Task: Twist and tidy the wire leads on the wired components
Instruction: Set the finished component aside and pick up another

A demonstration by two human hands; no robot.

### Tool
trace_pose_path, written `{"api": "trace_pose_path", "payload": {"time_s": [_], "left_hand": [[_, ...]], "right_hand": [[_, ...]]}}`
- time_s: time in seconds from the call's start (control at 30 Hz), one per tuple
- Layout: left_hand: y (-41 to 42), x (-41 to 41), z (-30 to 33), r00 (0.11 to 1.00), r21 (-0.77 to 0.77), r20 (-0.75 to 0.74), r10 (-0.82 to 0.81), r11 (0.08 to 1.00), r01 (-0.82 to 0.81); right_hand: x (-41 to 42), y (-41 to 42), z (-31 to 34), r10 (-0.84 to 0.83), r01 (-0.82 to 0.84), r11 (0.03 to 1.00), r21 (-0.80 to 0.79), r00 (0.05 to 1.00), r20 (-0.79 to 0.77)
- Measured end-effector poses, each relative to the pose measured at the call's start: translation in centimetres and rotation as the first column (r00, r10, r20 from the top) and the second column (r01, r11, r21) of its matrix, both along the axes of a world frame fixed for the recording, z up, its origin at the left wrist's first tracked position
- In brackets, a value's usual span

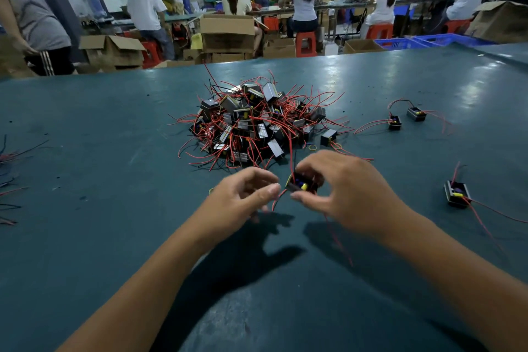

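Your right hand [343,188] grips one component [300,184] between thumb and curled fingers, lifted just off the table [114,137] and just in front of the pile [257,123]. You hold it with the yellow and purple face turned toward you, probably so you can see where the leads leave the body.

Your left hand [248,194] sits close beside it, fingers curled, thumb meeting forefinger on what looks like a red lead [278,198] coming off the component (the pinch is partly hidden, so I judge it as a grip on the wire, not certain). One more red lead [340,240] hangs down from the right hand toward you and looks loose and untwisted.

Step in hand, as I read it: gathering the leads for the twist. One hand steadies the body while the other works the wire, which is why the two are held so near each other.

The pile is big and tangled, so most of the job looks undone. Three components [457,194] lie apart on the right (two farther back, one nearer), maybe set aside, but their leads look splayed, so I can't tell if they're finished.

Watch that hanging lead; it could snag on the pile.
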State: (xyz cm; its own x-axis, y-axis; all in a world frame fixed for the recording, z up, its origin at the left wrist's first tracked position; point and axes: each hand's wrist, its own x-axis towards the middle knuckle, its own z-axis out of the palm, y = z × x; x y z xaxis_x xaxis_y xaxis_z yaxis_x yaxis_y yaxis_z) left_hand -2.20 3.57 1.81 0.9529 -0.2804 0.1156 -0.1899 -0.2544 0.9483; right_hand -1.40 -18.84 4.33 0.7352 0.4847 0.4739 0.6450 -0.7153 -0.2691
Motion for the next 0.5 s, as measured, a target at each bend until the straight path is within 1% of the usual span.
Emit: {"api": "trace_pose_path", "payload": {"time_s": [0.03,0.1,0.23,0.3,0.37,0.43,0.5], "left_hand": [[-0.9,-0.4,-0.2,0.998,-0.057,-0.043,-0.041,0.998,0.038],[-2.1,-0.8,-0.5,0.996,-0.129,-0.070,-0.058,0.990,0.049],[-2.2,-0.6,-0.5,0.995,-0.223,-0.100,0.016,0.974,-0.038],[-1.9,-0.4,-0.4,0.993,-0.236,-0.100,0.057,0.969,-0.079],[-1.9,-0.4,-0.2,0.988,-0.283,-0.130,0.082,0.952,-0.116],[-2.1,-0.4,0.0,0.980,-0.356,-0.180,0.086,0.923,-0.146],[-2.1,-0.4,0.1,0.976,-0.390,-0.200,0.084,0.907,-0.158]], "right_hand": [[-0.8,0.4,-0.4,0.010,-0.010,1.000,-0.002,1.000,0.002],[-1.4,0.8,-1.0,0.005,-0.005,1.000,0.012,1.000,-0.005],[-1.3,0.2,-1.4,-0.008,0.012,0.997,0.074,0.999,-0.044],[-1.1,-0.4,-1.5,-0.049,0.050,0.997,0.062,0.999,-0.021],[-0.8,-0.7,-1.6,-0.071,0.071,0.996,0.058,0.997,-0.014],[-0.7,-0.9,-1.6,-0.045,0.049,0.995,0.087,0.998,-0.047],[-0.5,-1.0,-1.8,-0.001,0.011,0.992,0.124,0.996,-0.084]]}}
